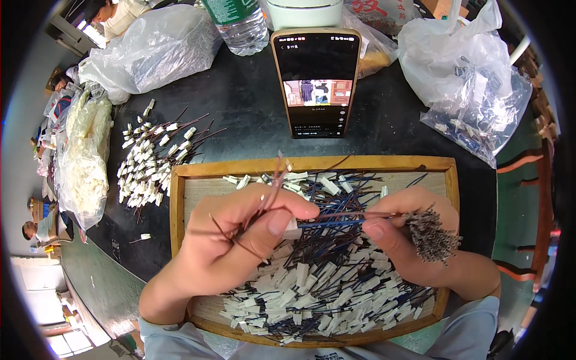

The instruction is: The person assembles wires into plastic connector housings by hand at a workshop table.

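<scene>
Above a wooden-framed tray [252, 166], my left hand [222, 252] pinches a small white plastic connector [292, 229] between thumb and forefinger. Thin brown wires also stick out between its fingers. Blue and brown wires [336, 223] run across from the connector to my right hand [414, 246], whose thumb and forefinger close on them. A bundle of thin wires with metal terminal ends [433, 235] is gripped in the right hand too, its tips fanning out to the right. Beneath both hands, the tray holds a heap of white connectors with blue and brown wires [312, 288].
Left of the tray lies a pile of wired white connectors [147, 159]. A phone [316, 84] stands upright behind the tray, near a water bottle [243, 30]. Clear plastic bags [159, 51] sit at back left, others [474, 78] at right. People are in the left background.
</scene>
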Demonstrator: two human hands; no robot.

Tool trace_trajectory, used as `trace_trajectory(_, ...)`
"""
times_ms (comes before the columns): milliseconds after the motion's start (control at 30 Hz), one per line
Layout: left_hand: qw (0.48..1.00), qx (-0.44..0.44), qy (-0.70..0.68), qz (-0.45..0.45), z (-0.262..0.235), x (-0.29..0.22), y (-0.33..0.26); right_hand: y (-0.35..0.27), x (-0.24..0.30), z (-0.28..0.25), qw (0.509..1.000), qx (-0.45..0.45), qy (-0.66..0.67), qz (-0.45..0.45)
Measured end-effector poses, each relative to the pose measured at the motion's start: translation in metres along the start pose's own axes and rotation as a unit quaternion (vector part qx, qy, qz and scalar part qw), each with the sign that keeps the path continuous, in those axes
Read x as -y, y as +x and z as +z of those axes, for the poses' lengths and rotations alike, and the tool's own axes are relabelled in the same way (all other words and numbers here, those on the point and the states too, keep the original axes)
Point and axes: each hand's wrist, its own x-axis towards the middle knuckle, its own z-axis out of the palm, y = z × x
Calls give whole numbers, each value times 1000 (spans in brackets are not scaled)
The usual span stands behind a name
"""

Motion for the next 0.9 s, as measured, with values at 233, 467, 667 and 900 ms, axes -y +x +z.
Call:
trace_trajectory(233, 971, -92, -209, -68, -11, 21, 12, -3, -1, -2, 984, 20, 113, 138)
trace_trajectory(467, 796, -149, -571, -135, -29, 49, 29, -4, -6, 6, 955, 74, 233, 167)
trace_trajectory(667, 851, -256, -434, -149, -11, 35, 36, -8, -2, 4, 922, 28, 303, 239)
trace_trajectory(900, 835, -45, -519, -174, -25, 45, 24, -5, -1, 0, 919, 43, 293, 260)
